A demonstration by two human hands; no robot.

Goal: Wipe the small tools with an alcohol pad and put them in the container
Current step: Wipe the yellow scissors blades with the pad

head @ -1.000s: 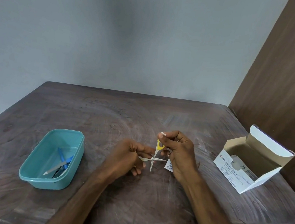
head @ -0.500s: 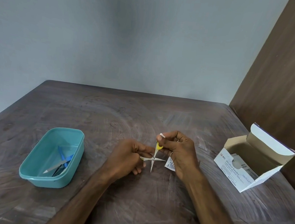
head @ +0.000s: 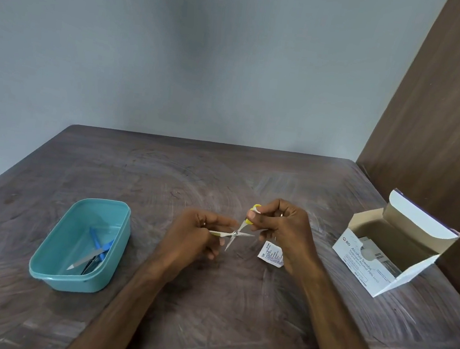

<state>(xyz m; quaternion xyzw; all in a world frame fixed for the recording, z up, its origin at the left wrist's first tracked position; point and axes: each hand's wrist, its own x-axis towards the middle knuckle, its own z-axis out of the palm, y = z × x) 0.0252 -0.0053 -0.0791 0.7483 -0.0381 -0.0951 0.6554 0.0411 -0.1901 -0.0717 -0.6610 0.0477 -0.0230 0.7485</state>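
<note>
In the head view we see both hands meeting over the middle of a dark wooden table (head: 235, 318). Our left hand (head: 198, 236) has its fingers curled around one handle of a small pair of scissors (head: 235, 233), and our right hand (head: 282, 229) pinches the other, yellow handle between thumb and forefinger. The scissors are spread wide, their blades crossing at the pivot between the two hands, one tip pointing right and the other down toward the table. Whether a pad is tucked in either hand, we cannot tell.

Just beside the right hand a torn white swab wrapper (head: 271, 254) lies flat on the table.

Well to the left sits a teal plastic container (head: 51, 246), holding a blue-handled tool (head: 97, 242) and a silver tool (head: 84, 261) that lie across each other.

To the right, near a brown wall panel (head: 445, 112), an alcohol swab box (head: 362, 264) stands with its lid flipped up.
</note>
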